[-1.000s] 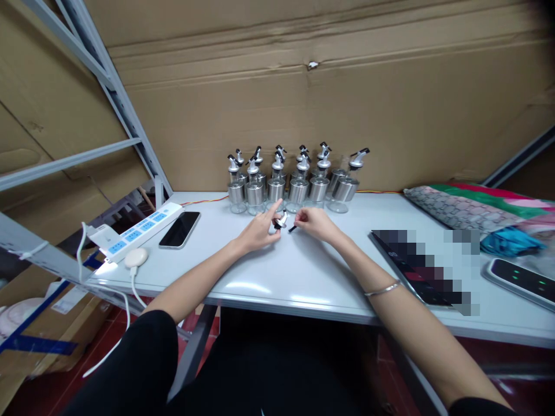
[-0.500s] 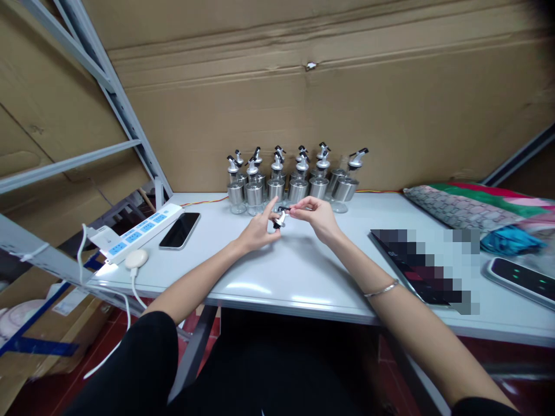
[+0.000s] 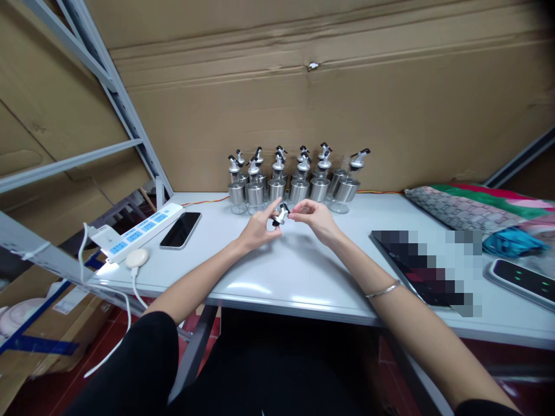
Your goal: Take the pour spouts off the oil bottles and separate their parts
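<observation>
The grip of the left hand [image 3: 255, 231] is closed to a narrow span on a pour spout [image 3: 280, 216], which is held between thumb and fingers, tilted, above the desk [image 3: 277, 268] and in front of the bottles [image 3: 299, 190]. The grip of the right hand [image 3: 319, 221] is drawn narrow at the black flap [image 3: 284, 207]; whether the flap is pinched or only touched cannot be told.

The spout is judged to be light. Its silver body is likely stiff and smooth, so slipping under a loose hold is possible. The black base [image 3: 275, 223] may be softer and better suited to friction. Support is best taken around the body near the base, with firm, moderate pressure. The flap is presumed to be the weakest part; it should be handled by the fingertips, without sideways force. Around the bottles, knocks should be avoided, since their clear parts appear to be glass.
</observation>
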### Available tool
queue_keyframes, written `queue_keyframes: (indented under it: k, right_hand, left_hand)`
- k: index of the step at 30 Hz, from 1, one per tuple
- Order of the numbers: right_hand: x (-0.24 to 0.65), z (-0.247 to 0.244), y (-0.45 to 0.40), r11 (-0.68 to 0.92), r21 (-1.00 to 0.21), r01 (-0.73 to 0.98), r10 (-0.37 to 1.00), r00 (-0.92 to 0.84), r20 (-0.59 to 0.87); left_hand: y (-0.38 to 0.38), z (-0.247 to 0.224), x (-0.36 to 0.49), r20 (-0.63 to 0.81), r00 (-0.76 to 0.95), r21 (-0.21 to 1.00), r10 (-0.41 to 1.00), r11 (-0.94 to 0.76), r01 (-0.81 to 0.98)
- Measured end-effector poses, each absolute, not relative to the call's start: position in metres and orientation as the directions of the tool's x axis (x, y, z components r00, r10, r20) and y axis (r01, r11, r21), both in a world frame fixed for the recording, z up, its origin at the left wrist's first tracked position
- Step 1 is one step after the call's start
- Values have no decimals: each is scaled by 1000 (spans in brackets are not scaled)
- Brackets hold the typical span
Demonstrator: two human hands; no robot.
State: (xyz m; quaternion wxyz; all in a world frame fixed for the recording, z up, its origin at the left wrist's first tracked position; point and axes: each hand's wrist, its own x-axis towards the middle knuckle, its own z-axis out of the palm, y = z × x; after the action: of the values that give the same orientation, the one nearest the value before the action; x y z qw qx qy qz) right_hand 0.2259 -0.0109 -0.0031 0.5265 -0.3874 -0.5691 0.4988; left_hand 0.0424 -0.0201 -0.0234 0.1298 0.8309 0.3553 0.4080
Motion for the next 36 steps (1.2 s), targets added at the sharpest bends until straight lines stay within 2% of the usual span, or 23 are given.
queue_keyframes:
  k: [13, 18, 28, 32, 36]
  right_hand:
    - [226, 1, -12, 259, -966, -13, 950, -179, 257]
    - [225, 2, -14, 252, -967, -49, 941, -219, 256]
    - [226, -5, -12, 56, -981, -184, 928, -353, 119]
    - [226, -4, -16, -101, -955, -280, 848, -527, 64]
    - [231, -3, -18, -202, -943, -265, 734, -678, 33]
  left_hand:
    - [-22, -18, 43, 554, 401, 480, 730, -673, 563]
    - [-24, -17, 42, 554, 389, 475, 736, -664, 578]
    - [-19, -22, 40, 526, 490, 395, 695, -710, 583]
    - [-24, -21, 43, 549, 503, 422, 668, -740, 524]
    - [-29, -21, 44, 559, 481, 479, 675, -737, 477]
